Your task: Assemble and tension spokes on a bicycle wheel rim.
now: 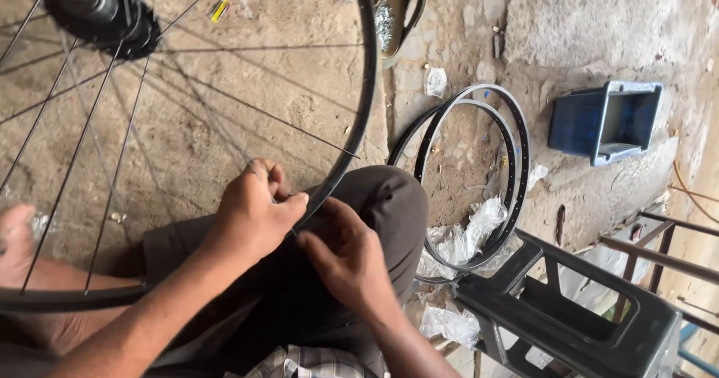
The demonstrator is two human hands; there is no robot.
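Note:
A black bicycle wheel rim (367, 86) with thin spokes (247, 101) and a dark hub (101, 11) rests across my lap. My left hand (255, 209) pinches a spoke end where it meets the rim, fingers closed around it. My right hand (344, 254) sits just to the right of it, with its fingertips against the rim's inner edge at the same spot. Whether it holds a small part there is hidden by the fingers.
Two bare black rims (517, 153) lie on the dirt floor at right, over crumpled clear plastic (464, 236). A blue plastic crate (607, 120) stands beyond them. A black plastic stool (569, 311) is at lower right. A container of small metal parts (393, 15) sits at top.

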